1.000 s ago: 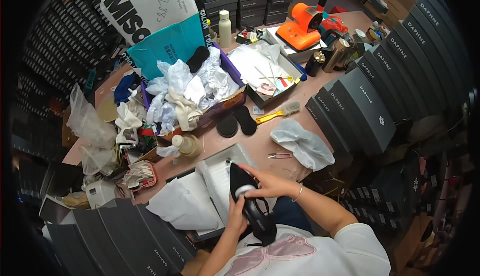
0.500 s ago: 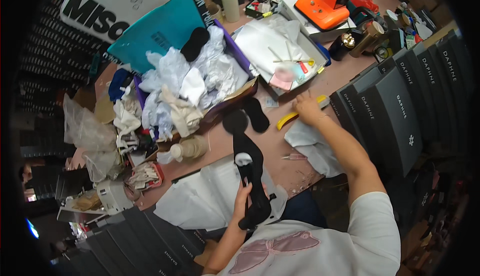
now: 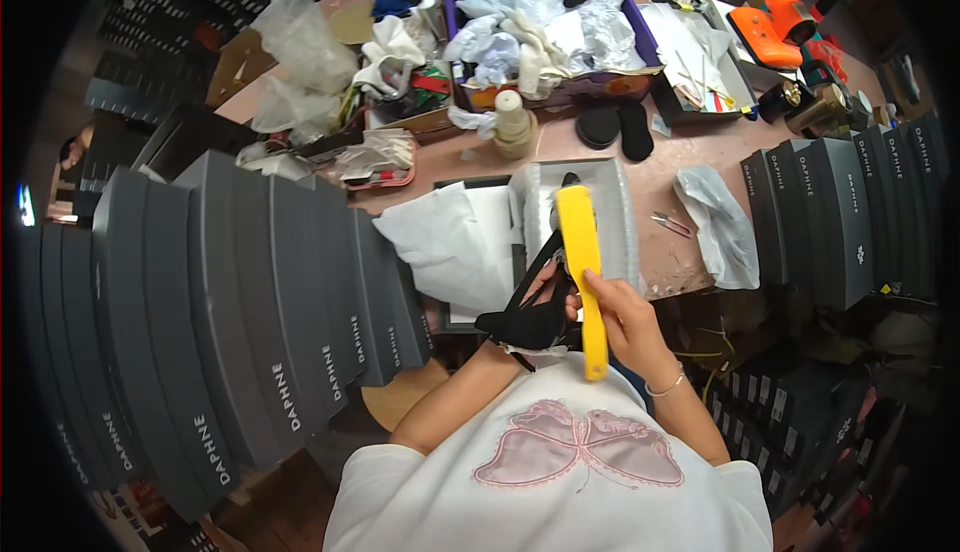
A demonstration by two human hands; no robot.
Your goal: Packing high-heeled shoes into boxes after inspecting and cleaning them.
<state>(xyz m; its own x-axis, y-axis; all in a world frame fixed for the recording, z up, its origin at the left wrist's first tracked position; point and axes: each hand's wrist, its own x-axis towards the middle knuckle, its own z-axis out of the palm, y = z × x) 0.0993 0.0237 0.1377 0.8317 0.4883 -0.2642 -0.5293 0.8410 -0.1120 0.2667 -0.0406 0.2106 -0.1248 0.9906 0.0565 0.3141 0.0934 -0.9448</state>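
A black strappy shoe (image 3: pixel 533 325) is held in my left hand (image 3: pixel 541 284), close to my body, with its toe toward me. My left fingers show between the straps. Wrapped round the narrow handle of a yellow brush (image 3: pixel 578 237) is my right hand (image 3: pixel 628 324). The brush stands lengthwise beside the shoe and covers part of it; its underside is turned away, so I see no bristles. Beyond both hands lies a box lined with pale tissue paper (image 3: pixel 625 202). White paper (image 3: pixel 440 242) spreads to its left.
Dark shoe boxes stack up at left (image 3: pixel 235 302) and right (image 3: pixel 840 222). Small snips (image 3: pixel 672 224) and a grey-white bag (image 3: pixel 718 227) lie right. A bottle (image 3: pixel 512 124), black pads (image 3: pixel 598 128), a purple box (image 3: pixel 648 37) of crumpled paper and an orange device (image 3: pixel 765 37) stand farther back.
My right hand has picked up the brush from the table and brought it to the shoe. My left hand still holds the shoe, now turned differently. The view has swung and levelled.
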